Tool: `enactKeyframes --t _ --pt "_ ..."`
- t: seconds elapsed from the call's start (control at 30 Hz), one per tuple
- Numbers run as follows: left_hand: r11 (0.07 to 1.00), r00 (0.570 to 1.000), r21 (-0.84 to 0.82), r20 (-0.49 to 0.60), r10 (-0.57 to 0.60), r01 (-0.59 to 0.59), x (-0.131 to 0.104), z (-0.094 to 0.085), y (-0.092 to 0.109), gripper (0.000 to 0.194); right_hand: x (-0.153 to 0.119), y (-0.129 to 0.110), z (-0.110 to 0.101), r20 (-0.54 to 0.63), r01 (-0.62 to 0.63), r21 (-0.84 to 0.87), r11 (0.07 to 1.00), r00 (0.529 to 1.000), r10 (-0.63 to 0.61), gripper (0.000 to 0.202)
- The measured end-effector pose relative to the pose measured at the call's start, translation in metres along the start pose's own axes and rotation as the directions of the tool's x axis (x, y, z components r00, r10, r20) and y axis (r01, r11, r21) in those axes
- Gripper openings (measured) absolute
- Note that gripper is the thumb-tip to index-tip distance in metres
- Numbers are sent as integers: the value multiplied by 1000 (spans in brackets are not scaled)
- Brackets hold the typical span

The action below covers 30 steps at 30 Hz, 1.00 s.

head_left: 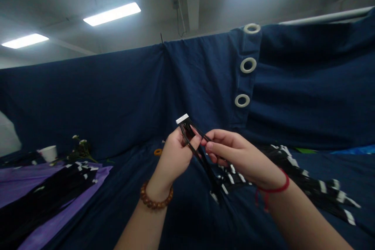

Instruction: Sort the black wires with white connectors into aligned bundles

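Observation:
Between my hands is a wire harness of thin black wires that run into a white connector (182,118) at its upper end. My left hand (179,149) is closed round the wires just below that connector, the thumb laid across them. Some of the same wires (200,132) are pinched between thumb and fingers of my right hand (230,148), a little to the right. The rest of the bundle (209,174) hangs down toward the blue cloth, where a white end shows near the bottom.
More black harnesses with white connectors (322,186) lie on the blue cloth (117,203) at right. Another pile (55,187) rests on purple cloth (99,181) at left, near a white cup (49,153) and flowers (82,148). A blue curtain (117,101) stands behind.

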<state>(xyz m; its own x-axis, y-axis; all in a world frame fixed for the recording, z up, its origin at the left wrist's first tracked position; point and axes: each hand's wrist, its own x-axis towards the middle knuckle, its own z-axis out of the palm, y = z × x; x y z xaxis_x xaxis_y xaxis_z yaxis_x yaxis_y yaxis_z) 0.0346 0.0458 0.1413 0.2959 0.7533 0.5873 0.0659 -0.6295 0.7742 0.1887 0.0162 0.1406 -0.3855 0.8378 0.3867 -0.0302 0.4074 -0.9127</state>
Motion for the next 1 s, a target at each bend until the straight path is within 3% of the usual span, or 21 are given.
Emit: enactKeyframes --t 0.1,0.2,0.27,0.37,0.47,0.5,0.53,0.57,0.63,0.67,0.77,0.83,0.93,1.0 --pt "920 968 356 -123 217 -161 2 -4 -4 10 -1 -1 0 -8 7 39 999 1000 -6 21" --pt "675 872 699 -154 464 -236 4 -14 -8 26 -2 -3 -2 -4 -7 157 988 1000 8 19" --pt "587 854 782 -147 500 -210 5 -24 -9 30 -4 -5 -4 -7 -34 180 983 999 36 20" --pt "548 831 823 -197 520 -149 7 -41 -10 25 -8 -8 -9 -13 -91 132 987 996 94 22" --pt "543 746 838 -324 581 -60 9 -62 -12 17 -11 -11 -16 -16 -133 64 989 991 134 22" --pt "589 738 808 -381 557 -27 9 -69 -13 16 -12 -12 -18 -24 -136 47 990 990 137 23" --pt "655 760 755 -426 491 0 9 -76 -14 16 -13 -12 -20 -38 -132 30 991 990 133 23" --pt "746 821 666 -436 369 18 9 -81 -16 16 -13 -12 -22 -54 -124 14 992 991 124 24" --pt "887 958 459 -275 80 57 8 -84 -17 17 -13 -12 -23 -88 -104 -33 994 991 101 27" --pt "917 987 392 -160 -15 78 6 -83 -17 19 -12 -11 -23 -102 -99 -69 993 991 91 28" --pt "971 990 209 58 -126 112 1 -70 -10 24 -7 -5 -21 -130 -92 -174 981 989 70 30" --pt "984 980 -100 146 -135 151 -2 -61 -2 22 -2 -1 -21 -127 -111 -225 968 988 84 30" --pt "866 976 -462 177 -124 194 -5 -54 9 22 3 3 -20 -123 -133 -285 949 987 102 32" --pt "855 983 -485 113 -147 184 -6 -53 13 22 0 -1 -16 -196 -50 -397 917 980 -31 29"
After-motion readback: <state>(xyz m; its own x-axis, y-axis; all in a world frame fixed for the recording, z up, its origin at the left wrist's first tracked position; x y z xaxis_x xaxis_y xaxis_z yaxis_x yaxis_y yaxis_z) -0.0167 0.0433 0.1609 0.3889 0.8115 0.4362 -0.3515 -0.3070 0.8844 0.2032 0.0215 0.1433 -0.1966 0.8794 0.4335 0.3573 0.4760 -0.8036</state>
